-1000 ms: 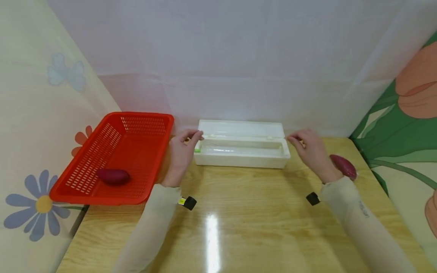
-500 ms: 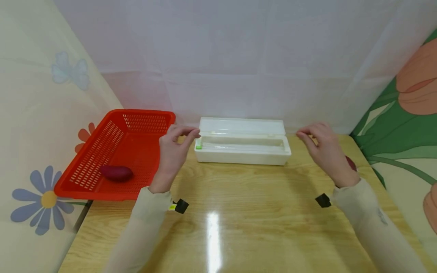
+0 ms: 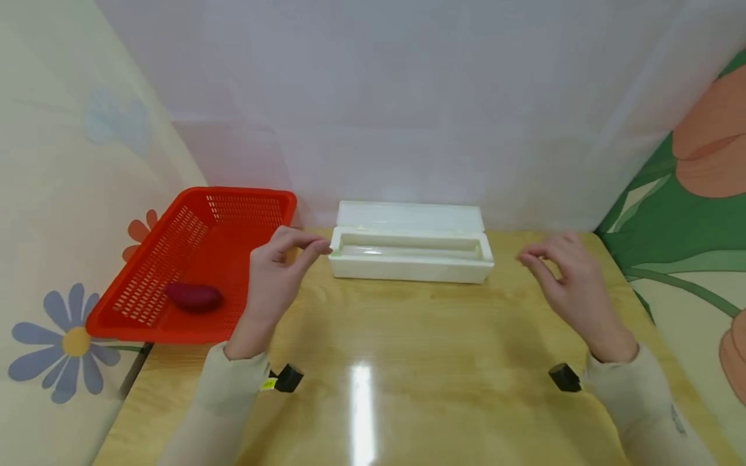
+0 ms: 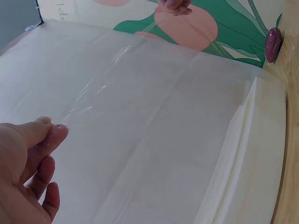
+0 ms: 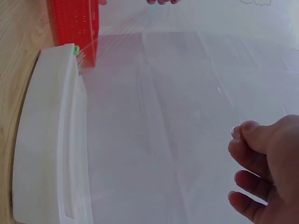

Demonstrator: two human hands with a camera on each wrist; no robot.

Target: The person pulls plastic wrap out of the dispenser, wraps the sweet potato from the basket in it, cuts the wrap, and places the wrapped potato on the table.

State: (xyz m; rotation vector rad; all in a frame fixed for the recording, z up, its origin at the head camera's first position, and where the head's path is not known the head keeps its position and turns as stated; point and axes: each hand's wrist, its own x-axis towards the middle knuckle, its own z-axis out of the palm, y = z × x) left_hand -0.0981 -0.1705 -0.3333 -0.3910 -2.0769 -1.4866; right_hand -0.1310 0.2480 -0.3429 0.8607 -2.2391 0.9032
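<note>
A long white cling film dispenser box [image 3: 410, 270] stands by the back wall with its lid raised. Clear cling film [image 4: 100, 88], hard to see but for shiny creases, stretches between the two hands in the wrist views. My left hand [image 3: 275, 275] pinches one corner of it between thumb and fingertips, left of the box. The opposite corner is pinched by my right hand [image 3: 577, 291], held above the table right of the box. Faint film also shows near the box's green cutter piece [image 5: 76, 50] in the right wrist view.
At the left, a red plastic basket [image 3: 256, 259] holds one purple sweet potato [image 3: 194, 296]. Another purple sweet potato [image 4: 273, 45] lies on the wooden table [image 3: 431, 369] at the right, hidden in the head view. Printed cloth walls enclose the sides and back.
Both hands have drawn back toward the body from the box and moved farther apart, still pinching the film. The right sweet potato has become hidden behind the right hand and wrist in the head view.
</note>
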